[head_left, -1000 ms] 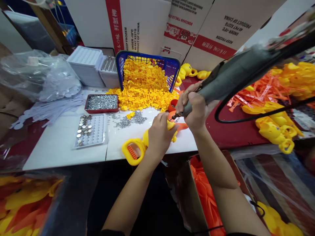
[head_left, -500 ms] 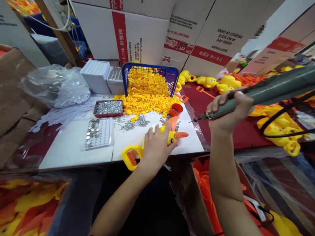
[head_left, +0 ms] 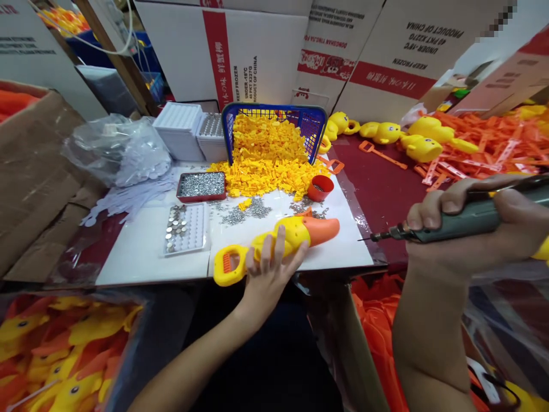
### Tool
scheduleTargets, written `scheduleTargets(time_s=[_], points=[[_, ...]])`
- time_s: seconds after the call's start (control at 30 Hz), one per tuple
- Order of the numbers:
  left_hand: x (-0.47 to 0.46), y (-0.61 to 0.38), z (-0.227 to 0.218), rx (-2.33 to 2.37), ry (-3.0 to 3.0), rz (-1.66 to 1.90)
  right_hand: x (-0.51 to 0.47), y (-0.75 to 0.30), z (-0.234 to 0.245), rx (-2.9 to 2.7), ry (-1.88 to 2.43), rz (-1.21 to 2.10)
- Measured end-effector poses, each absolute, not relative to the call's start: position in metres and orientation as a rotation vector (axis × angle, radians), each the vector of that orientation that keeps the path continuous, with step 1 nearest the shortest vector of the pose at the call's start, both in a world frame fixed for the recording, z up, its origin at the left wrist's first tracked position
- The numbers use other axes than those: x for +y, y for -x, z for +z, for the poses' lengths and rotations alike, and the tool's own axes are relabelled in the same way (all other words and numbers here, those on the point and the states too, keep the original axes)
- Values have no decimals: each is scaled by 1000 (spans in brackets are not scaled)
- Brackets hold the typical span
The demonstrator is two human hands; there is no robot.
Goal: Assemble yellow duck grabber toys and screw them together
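Observation:
My left hand (head_left: 270,266) is closed over the body of a yellow toy duck (head_left: 297,232) with an orange bill, which lies on its side on the white work surface (head_left: 141,260). The toy's looped yellow handle (head_left: 223,266) points left, and screw holes show on its upper side. My right hand (head_left: 467,220) grips a grey-green electric screwdriver (head_left: 457,226), its thin bit aimed left, above the dark red table part and apart from the duck. Close behind the duck are a small red cup (head_left: 320,187) and loose screws (head_left: 234,215).
A blue basket (head_left: 227,137) spills small yellow parts. Left of it are a red tin of metal pieces (head_left: 201,186) and a white tray with silver discs (head_left: 195,229). Several yellow ducks (head_left: 424,147) and orange parts (head_left: 493,143) lie at right. Boxes of parts stand below the table edge.
The duck has been turned over, so its eye no longer shows and its screw-hole side faces up. My right hand with the screwdriver has moved right and lower.

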State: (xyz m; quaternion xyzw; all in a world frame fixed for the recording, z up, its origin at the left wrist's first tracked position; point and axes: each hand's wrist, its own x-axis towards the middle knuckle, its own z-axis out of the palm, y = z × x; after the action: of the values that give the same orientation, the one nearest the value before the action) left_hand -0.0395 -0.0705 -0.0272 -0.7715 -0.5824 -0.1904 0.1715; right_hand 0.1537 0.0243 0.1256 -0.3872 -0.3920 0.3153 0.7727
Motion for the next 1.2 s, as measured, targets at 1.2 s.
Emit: scheduleTargets(time_s=[1.2], points=[[23,161,-7,-2046,2357,-1086,23,-146,122,-884,846,799]])
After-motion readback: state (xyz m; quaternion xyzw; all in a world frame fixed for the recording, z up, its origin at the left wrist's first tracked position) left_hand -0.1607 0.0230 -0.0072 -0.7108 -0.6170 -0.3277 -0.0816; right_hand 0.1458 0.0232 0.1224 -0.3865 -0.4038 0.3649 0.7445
